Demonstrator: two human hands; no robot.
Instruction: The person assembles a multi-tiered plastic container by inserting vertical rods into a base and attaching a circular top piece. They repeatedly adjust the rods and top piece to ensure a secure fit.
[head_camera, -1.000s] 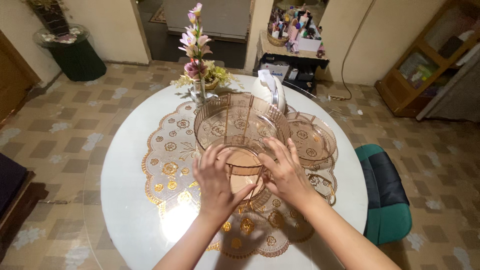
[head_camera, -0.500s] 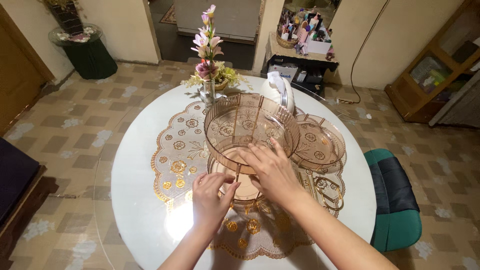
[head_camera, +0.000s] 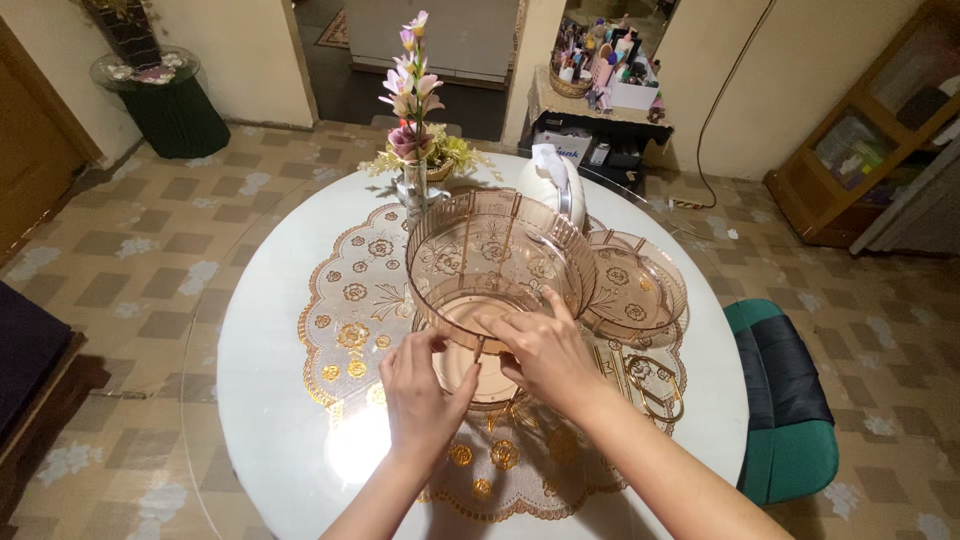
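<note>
Amber-tinted clear plastic formed the large bowl (head_camera: 497, 262) at the centre of the frame, tilted so that its open mouth faced the camera, above a round base piece (head_camera: 480, 372) of the same material. At its lower rim the left hand (head_camera: 425, 392) was pinched shut on the rim's edge, thumb and fingertips together. Just to the right, the right hand (head_camera: 545, 350) had its fingers curled over the same lower rim, gripping the bowl. Right of the bowl, touching it, lay a matching shallow dish (head_camera: 636, 290). All of this rested on a lace doily with gold flower patterns (head_camera: 350, 310), spread over a round white table (head_camera: 265, 390). Behind the bowl, toward the upper middle, stood a glass vase of pink flowers (head_camera: 412, 130) and a white jug (head_camera: 552, 180). A green stool (head_camera: 785, 400) stood at the right edge of the table, on a tiled floor (head_camera: 120, 290).
</note>
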